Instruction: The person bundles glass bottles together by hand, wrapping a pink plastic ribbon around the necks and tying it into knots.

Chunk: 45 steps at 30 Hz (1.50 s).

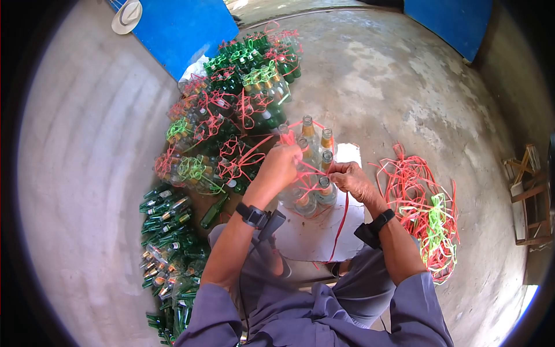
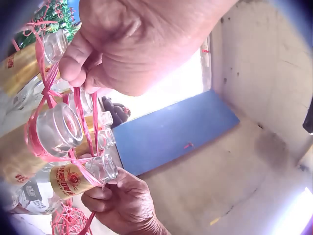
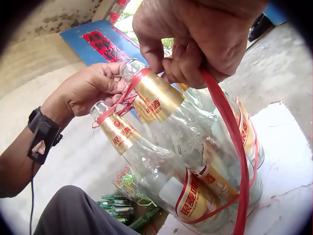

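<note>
Several clear glass bottles (image 3: 161, 100) with gold neck labels stand in a cluster on a white board (image 1: 341, 246) between the person's knees. Red plastic ribbon (image 2: 47, 90) loops round their necks and crosses between them; another band circles the bodies lower down. Above the necks on the left, the left hand (image 1: 281, 168) pinches strands of the ribbon, pulled up taut in the left wrist view. The right hand (image 1: 354, 180) grips the ribbon beside the necks on the near right, fingers curled, with a long red tail (image 3: 230, 122) hanging from it.
Bundles of tied bottles (image 1: 231, 75) with red and green ribbon stand on the floor at the far left. Loose green bottles (image 1: 167, 225) lie nearer on the left. A heap of red and green ribbon (image 1: 419, 202) lies right; a wooden chair (image 1: 529, 196) stands beyond.
</note>
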### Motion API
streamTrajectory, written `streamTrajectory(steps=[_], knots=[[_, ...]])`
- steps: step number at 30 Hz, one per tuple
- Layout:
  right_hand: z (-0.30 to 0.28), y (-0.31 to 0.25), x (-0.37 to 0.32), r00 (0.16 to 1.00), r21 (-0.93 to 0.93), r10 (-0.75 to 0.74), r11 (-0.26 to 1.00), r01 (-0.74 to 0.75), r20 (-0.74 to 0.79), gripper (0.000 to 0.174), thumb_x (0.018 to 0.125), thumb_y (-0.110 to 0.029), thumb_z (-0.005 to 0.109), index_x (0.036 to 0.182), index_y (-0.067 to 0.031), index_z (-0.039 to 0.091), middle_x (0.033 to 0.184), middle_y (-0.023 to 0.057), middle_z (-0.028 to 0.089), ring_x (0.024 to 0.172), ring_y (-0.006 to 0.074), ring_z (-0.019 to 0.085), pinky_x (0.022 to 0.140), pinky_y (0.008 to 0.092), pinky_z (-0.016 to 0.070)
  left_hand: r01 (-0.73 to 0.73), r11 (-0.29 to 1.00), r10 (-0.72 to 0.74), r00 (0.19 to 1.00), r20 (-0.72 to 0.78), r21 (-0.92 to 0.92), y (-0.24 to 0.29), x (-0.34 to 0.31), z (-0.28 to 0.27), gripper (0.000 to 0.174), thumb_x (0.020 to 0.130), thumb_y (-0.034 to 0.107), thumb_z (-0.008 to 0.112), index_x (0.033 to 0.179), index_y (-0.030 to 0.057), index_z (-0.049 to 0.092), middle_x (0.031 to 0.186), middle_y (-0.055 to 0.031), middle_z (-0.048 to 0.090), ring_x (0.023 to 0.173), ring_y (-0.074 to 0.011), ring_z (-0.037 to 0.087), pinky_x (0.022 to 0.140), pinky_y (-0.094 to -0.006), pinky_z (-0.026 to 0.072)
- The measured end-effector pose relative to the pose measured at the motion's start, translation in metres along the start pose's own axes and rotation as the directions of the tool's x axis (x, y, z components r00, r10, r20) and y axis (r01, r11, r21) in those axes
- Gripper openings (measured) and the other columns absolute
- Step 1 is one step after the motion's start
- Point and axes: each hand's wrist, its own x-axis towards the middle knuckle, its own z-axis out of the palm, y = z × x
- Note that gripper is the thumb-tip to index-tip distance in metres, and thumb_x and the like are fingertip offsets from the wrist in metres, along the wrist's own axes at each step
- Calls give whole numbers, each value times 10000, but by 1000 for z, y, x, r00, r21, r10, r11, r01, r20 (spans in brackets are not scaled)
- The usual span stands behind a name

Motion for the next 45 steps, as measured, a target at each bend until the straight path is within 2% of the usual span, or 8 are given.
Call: streamTrajectory(steps=[12,18,20,22,24,29,36,45], knots=[[0,1,-7,994,36,17,999,-13,-109,186,827,-176,739,885,-4,780,661,-51,571,564,52,419,506,259,330,179,983,-167,969,182,-49,-21,12,12,277,760,-102,561,923,9,755,813,-200,713,735,-278,702,686,-377,527],[-11,3,-14,982,41,66,997,-60,-179,227,830,-203,762,830,23,759,633,-44,544,531,51,387,466,270,298,133,991,-131,986,100,-11,-6,-4,14,259,796,-60,592,991,19,743,861,-184,722,796,-327,707,729,-392,541],[-10,5,-15,980,37,58,998,-51,-192,240,829,-209,766,813,29,750,629,-42,541,531,54,391,467,272,302,20,1000,-23,990,-138,-24,-1,-15,23,228,829,-16,617,1023,25,729,889,-183,719,852,-348,698,764,-402,546],[-10,7,-15,977,34,48,999,-42,-208,254,829,-216,771,796,35,741,624,-41,538,532,57,396,468,274,306,-17,999,25,983,-184,49,25,-24,16,186,840,46,653,1012,41,724,981,-159,721,963,-347,675,855,-430,530],[-7,12,-13,972,-66,-7,998,-9,-236,263,825,-214,773,785,42,730,621,-35,541,538,64,408,469,284,317,-196,971,228,927,-297,134,53,-32,14,176,838,125,700,1003,68,727,1080,-123,705,1086,-348,630,943,-458,478],[-7,20,-8,970,-127,-90,990,62,-226,263,821,-205,766,779,52,729,630,-18,571,560,73,443,491,295,354,-205,968,228,960,-162,147,64,-39,52,217,796,209,787,989,123,737,1133,-76,682,1125,-323,603,933,-481,420],[-17,23,-13,946,-254,-108,967,29,-304,237,816,-177,767,755,49,729,620,-4,592,582,72,469,523,310,394,-141,979,171,961,-216,148,61,-40,56,203,780,228,788,959,141,746,1157,-60,703,1221,-336,592,993,-480,417],[-31,29,-12,937,-391,-192,918,67,-291,225,857,-172,751,814,48,738,587,50,579,572,85,490,527,323,421,-131,987,150,960,-235,95,62,-41,55,208,764,181,803,960,132,754,1113,-73,719,1223,-370,592,954,-459,519]])
